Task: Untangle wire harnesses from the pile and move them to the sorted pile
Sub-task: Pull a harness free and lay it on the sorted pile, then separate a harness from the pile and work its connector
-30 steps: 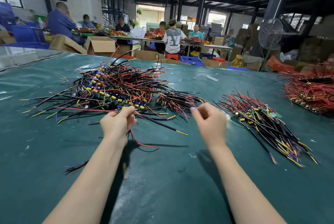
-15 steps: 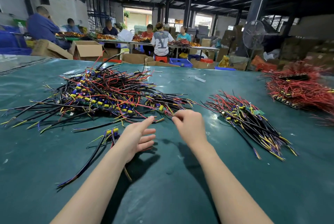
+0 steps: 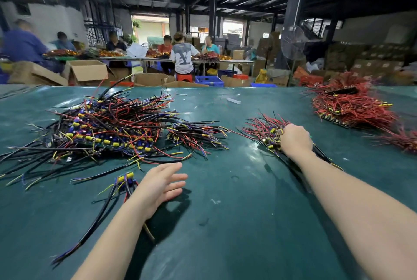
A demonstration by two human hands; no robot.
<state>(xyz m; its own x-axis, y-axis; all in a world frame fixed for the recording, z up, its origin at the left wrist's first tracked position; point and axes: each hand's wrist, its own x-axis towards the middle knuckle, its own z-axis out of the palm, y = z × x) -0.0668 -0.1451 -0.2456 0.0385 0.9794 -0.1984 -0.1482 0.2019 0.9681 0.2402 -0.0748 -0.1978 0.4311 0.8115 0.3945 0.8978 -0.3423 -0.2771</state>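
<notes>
Since half a second ago our right hand (image 3: pixel 295 141) has swung away from the near edge of the tangled pile (image 3: pixel 108 130) and now lies on the sorted pile (image 3: pixel 264 130), right of centre in the frame. We see only its back and knuckles. The fingers curl down into the red and black wires, and we cannot tell whether they grip anything.

Our left hand (image 3: pixel 160 186) has stayed low in the centre, open, with fingers straight and spread and the palm turned toward the green table (image 3: pixel 225 234). Just left of it, close against the wrist, lies one loose wire harness (image 3: pixel 125 180). Its yellow and blue parts are at the top, and its black wires trail to the lower left of the frame.

The tangled pile fills the left middle of the frame, above the left hand and apart from it. A smaller bundle (image 3: pixel 196 136) sits between the two piles. A heap of red wires (image 3: pixel 352 108) lies at upper right, well apart from both hands.
</notes>
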